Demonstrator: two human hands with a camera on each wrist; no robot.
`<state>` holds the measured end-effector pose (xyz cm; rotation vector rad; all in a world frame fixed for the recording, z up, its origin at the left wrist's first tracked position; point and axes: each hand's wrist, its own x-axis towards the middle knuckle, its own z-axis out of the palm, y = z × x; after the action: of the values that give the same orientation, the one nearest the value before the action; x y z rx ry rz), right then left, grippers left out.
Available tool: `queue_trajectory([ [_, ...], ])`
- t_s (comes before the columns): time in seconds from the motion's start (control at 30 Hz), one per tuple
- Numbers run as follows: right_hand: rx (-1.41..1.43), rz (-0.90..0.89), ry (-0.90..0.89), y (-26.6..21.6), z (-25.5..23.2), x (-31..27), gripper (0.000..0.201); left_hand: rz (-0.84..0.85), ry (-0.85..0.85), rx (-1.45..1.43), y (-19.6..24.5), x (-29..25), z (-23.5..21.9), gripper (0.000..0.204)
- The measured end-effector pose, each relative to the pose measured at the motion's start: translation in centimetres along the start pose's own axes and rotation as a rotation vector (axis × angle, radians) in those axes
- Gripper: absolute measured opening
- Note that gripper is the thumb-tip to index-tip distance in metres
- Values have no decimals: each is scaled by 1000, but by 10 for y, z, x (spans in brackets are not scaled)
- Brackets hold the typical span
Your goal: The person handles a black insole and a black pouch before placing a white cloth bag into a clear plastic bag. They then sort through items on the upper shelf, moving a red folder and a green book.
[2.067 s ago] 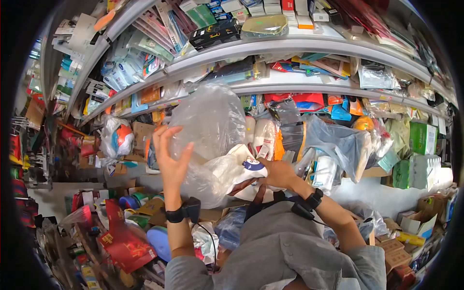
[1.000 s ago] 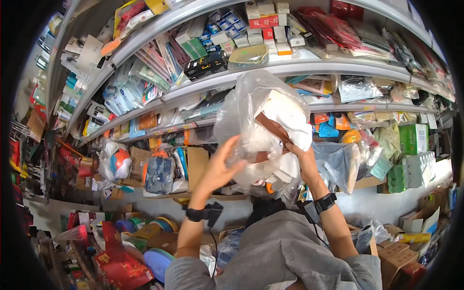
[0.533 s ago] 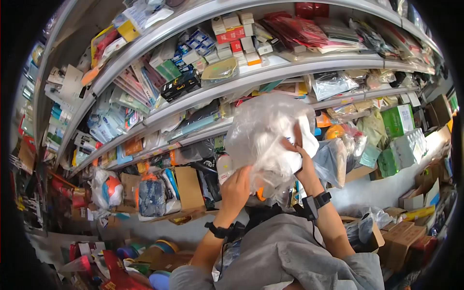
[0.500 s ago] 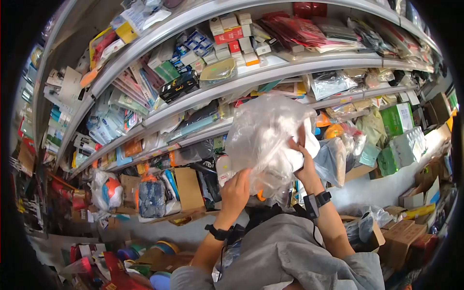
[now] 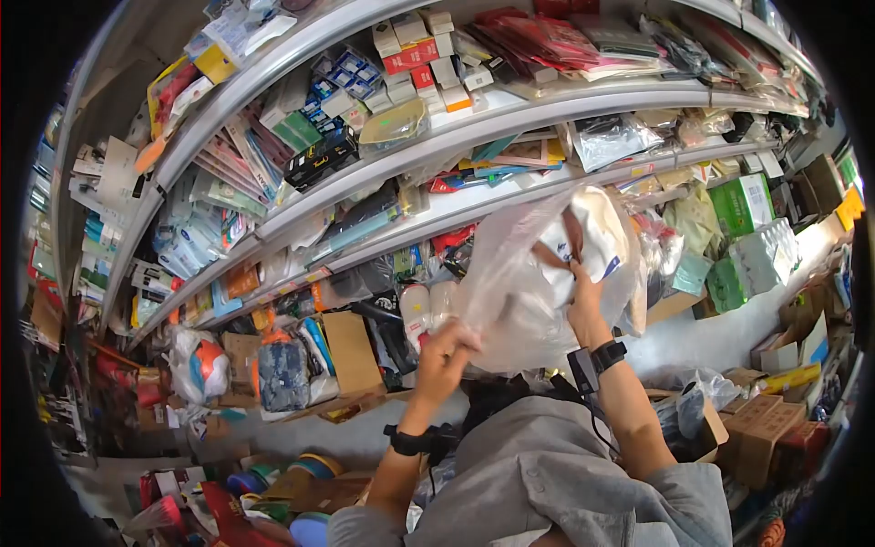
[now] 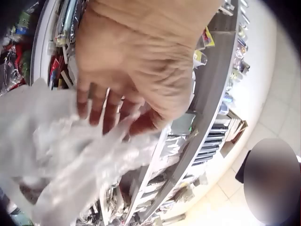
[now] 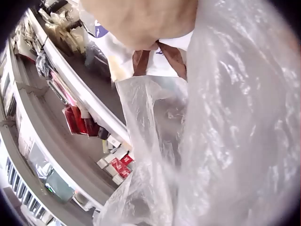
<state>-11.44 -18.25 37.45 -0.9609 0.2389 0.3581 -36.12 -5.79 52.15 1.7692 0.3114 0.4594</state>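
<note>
A large clear plastic bag (image 5: 510,310) hangs in front of the body, with my left hand (image 5: 445,354) pinching its edge between thumb and fingers. In the left wrist view the crumpled film (image 6: 94,155) runs from the fingertips. My right hand (image 5: 588,305) grips brown straps (image 5: 572,232) on a white cloth item (image 5: 602,219) with a small blue print. The film surrounds much of the cloth. The right wrist view has the straps (image 7: 141,62) coming out under the curled fingers, with film spread below and beside them.
Curved shelves (image 5: 365,196) packed with boxes and packets cross the view ahead. An open cardboard box (image 5: 348,351) stands on the lower level at left, near a bagged ball (image 5: 205,365). Brown cartons (image 5: 758,438) are stacked at right, and more goods lie at lower left.
My left hand came in from the left, open, and took hold of the plastic bag. The right hand lifted the white cloth up and right, and the film now spreads wider around it.
</note>
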Motion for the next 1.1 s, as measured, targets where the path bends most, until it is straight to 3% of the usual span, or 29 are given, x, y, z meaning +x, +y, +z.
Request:
queue_trajectory([
  [0.1,-201,45,7,18,-20,-12,56,35,18,-135,10,12,-11,13],
  [0.17,-264,249,-44,25,-33,-25,54,-263,-279,-151,10,11,-32,22],
  [0.2,-370,384,-116,9,-26,-46,34,-368,-255,-163,-12,8,-38,33],
  [0.27,-398,594,-293,36,-58,-47,36,-461,-16,-111,-43,10,-41,33],
  [0.3,-265,602,-499,46,-65,-56,37,-371,155,205,-26,20,-33,30],
  [0.33,-321,587,-549,39,-58,-72,38,-376,154,205,-30,27,-30,30],
  [0.37,-377,571,-598,30,-50,-88,38,-248,204,319,-36,34,-28,29],
  [0.4,-655,237,-725,24,-41,-98,41,-121,253,431,-44,39,-26,30],
  [0.5,-769,302,-709,25,-30,-97,43,-143,39,636,-59,52,-16,51],
  [0.57,-911,241,-759,36,-34,-94,48,-115,59,701,-91,57,-21,54],
  [0.63,-1225,148,-692,33,-23,-102,64,-413,-141,862,-113,68,-37,48],
  [0.7,-1290,184,-693,27,-17,-106,68,-383,-176,901,-121,70,-45,39],
  [0.77,-1284,106,-700,37,-21,-104,69,-402,-308,932,-121,73,-50,36],
  [0.8,-1283,108,-701,37,-21,-104,69,-404,-308,932,-120,75,-51,36],
  [0.87,-1298,97,-703,37,-22,-102,68,-439,-254,547,-117,78,-53,40],
  [0.97,-1343,162,-791,11,-1,-113,71,-528,-15,418,-162,80,-74,42],
  [1.0,-1343,163,-792,3,6,-117,71,-519,-164,538,-169,79,-83,48],
  [1.03,-1398,159,-820,-3,14,-122,75,-521,-164,537,-175,79,-91,48],
  [1.1,-1405,109,-868,-5,17,-125,72,-590,-665,515,-179,81,-104,54],
])
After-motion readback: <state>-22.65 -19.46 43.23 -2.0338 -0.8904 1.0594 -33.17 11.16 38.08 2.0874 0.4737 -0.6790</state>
